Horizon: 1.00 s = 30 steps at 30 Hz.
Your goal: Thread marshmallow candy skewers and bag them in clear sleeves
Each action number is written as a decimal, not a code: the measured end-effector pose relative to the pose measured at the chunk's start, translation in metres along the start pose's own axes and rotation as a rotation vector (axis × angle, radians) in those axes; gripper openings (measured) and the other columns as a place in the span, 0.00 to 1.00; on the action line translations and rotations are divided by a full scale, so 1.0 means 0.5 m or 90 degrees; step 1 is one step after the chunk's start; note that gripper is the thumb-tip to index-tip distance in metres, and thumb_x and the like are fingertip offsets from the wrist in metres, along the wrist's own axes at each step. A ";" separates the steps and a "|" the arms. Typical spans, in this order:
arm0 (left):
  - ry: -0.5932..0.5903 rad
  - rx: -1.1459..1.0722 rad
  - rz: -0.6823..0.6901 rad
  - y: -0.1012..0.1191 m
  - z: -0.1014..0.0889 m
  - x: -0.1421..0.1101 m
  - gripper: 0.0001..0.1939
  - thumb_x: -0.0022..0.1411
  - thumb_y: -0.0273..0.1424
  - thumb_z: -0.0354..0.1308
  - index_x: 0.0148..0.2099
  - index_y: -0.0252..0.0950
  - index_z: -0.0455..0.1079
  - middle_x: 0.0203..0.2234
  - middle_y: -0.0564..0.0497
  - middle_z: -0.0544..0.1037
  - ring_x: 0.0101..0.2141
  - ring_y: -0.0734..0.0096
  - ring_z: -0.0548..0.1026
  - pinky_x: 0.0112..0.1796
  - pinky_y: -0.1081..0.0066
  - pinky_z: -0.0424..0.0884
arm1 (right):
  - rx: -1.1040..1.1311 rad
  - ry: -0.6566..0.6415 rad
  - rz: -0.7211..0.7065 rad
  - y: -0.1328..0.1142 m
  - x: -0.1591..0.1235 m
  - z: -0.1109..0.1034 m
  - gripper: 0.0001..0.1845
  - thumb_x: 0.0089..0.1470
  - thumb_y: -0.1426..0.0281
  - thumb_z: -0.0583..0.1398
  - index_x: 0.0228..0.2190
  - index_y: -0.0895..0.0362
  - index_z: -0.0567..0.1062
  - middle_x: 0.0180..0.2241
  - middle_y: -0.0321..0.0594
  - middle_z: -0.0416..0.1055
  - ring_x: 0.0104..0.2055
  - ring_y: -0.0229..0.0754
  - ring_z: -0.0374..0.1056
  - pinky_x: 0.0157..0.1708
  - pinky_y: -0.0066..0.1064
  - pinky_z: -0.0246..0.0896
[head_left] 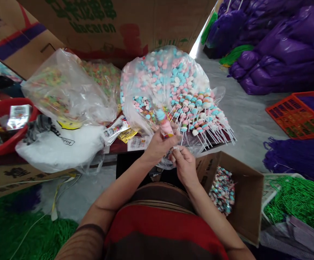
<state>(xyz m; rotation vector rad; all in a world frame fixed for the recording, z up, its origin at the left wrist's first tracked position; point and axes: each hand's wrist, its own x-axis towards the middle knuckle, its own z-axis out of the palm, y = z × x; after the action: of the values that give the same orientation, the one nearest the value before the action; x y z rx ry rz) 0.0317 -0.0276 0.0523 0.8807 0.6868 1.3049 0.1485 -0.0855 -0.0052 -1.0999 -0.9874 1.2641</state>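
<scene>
Candy stick (pixel 166 127): over the near edge of the table, leaning, in the left hand; its blue top and pink middle show, while the lower end is hidden behind fingers.
Left hand (pixel 158 142): fingers curled closed around the candy stick; the palm is out of sight.
Right hand (pixel 184 162): just beside the left one, thumb and fingertips pinched together on a pale bit (pixel 175 147); one cannot tell whether this is stick or wrapper.
Pile of finished sticks (pixel 200 104): right of the hands, ends jutting over the table edge; the lower layers are covered.
Clear bag (pixel 157 72): behind the hands, full of pink, blue and white sweets, blurred by the plastic.
Packets (pixel 116 130): left of the hands, overlapping, their print too small to read.
Red basin (pixel 8 142): cut off by the left edge.
Open box (pixel 247 202): beside the right forearm, which hides part of it; the small sweets inside run together.
Large carton (pixel 170 21): at the back, its top out of view.
</scene>
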 end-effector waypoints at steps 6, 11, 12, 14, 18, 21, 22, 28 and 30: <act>-0.027 -0.059 0.057 0.081 -0.035 0.015 0.46 0.39 0.57 0.77 0.58 0.46 0.71 0.45 0.48 0.81 0.48 0.56 0.81 0.44 0.63 0.77 | -0.072 -0.043 -0.004 0.010 -0.006 -0.025 0.22 0.60 0.49 0.63 0.29 0.55 0.76 0.19 0.30 0.64 0.21 0.34 0.56 0.25 0.29 0.53; 0.117 -0.077 0.025 0.047 0.004 0.015 0.22 0.50 0.47 0.75 0.37 0.40 0.72 0.17 0.62 0.66 0.21 0.75 0.74 0.25 0.74 0.69 | -0.090 -0.057 0.044 0.000 -0.013 -0.002 0.26 0.58 0.44 0.63 0.31 0.55 0.77 0.19 0.29 0.64 0.19 0.32 0.49 0.21 0.29 0.46; 0.125 -0.089 0.006 0.031 0.010 0.011 0.21 0.51 0.45 0.75 0.33 0.39 0.69 0.16 0.62 0.64 0.19 0.78 0.71 0.24 0.74 0.67 | -0.086 -0.057 0.047 -0.005 -0.014 0.005 0.26 0.58 0.43 0.62 0.31 0.55 0.77 0.19 0.29 0.63 0.19 0.32 0.48 0.21 0.29 0.45; 0.118 -0.115 -0.029 0.004 0.015 0.002 0.21 0.52 0.43 0.75 0.29 0.38 0.66 0.16 0.62 0.64 0.18 0.80 0.68 0.23 0.75 0.66 | -0.085 -0.069 0.049 -0.016 -0.015 0.016 0.26 0.59 0.43 0.62 0.30 0.55 0.75 0.18 0.28 0.61 0.19 0.32 0.49 0.21 0.28 0.46; 0.111 -0.123 -0.026 -0.014 0.007 -0.008 0.20 0.50 0.42 0.75 0.30 0.38 0.67 0.17 0.60 0.67 0.20 0.79 0.70 0.23 0.75 0.66 | -0.100 -0.100 0.046 -0.028 -0.014 0.021 0.25 0.58 0.44 0.63 0.34 0.54 0.77 0.18 0.28 0.63 0.20 0.34 0.55 0.23 0.28 0.51; 0.071 -0.080 -0.074 -0.013 -0.003 -0.016 0.21 0.50 0.45 0.75 0.34 0.38 0.70 0.18 0.59 0.70 0.18 0.79 0.69 0.19 0.77 0.63 | -0.097 -0.087 0.027 -0.025 -0.010 0.020 0.24 0.58 0.45 0.64 0.35 0.54 0.79 0.19 0.29 0.66 0.21 0.34 0.56 0.24 0.28 0.53; 0.041 -0.062 -0.098 -0.012 -0.006 -0.019 0.22 0.50 0.46 0.75 0.36 0.39 0.72 0.20 0.58 0.73 0.18 0.78 0.70 0.18 0.77 0.62 | -0.080 -0.082 0.024 -0.024 -0.009 0.020 0.24 0.59 0.46 0.64 0.35 0.54 0.79 0.19 0.29 0.66 0.21 0.34 0.57 0.24 0.28 0.53; -0.006 -0.080 0.054 0.043 -0.043 0.011 0.33 0.49 0.57 0.72 0.52 0.46 0.74 0.46 0.50 0.80 0.41 0.64 0.82 0.34 0.71 0.76 | -0.041 -0.070 0.072 -0.021 -0.009 -0.005 0.21 0.57 0.48 0.66 0.35 0.54 0.80 0.17 0.28 0.63 0.19 0.33 0.53 0.22 0.28 0.50; 0.075 -0.048 0.099 0.062 -0.054 0.032 0.29 0.55 0.55 0.70 0.53 0.45 0.74 0.41 0.50 0.79 0.42 0.63 0.82 0.35 0.71 0.75 | -0.075 -0.082 0.069 -0.023 -0.008 -0.013 0.21 0.57 0.49 0.66 0.35 0.55 0.81 0.18 0.28 0.64 0.19 0.34 0.54 0.23 0.29 0.52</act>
<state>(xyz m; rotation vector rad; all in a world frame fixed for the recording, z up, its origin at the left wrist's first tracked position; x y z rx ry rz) -0.0048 -0.0066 0.0658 0.8129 0.6670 1.5214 0.1570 -0.0899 0.0049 -1.1881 -1.1241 1.3933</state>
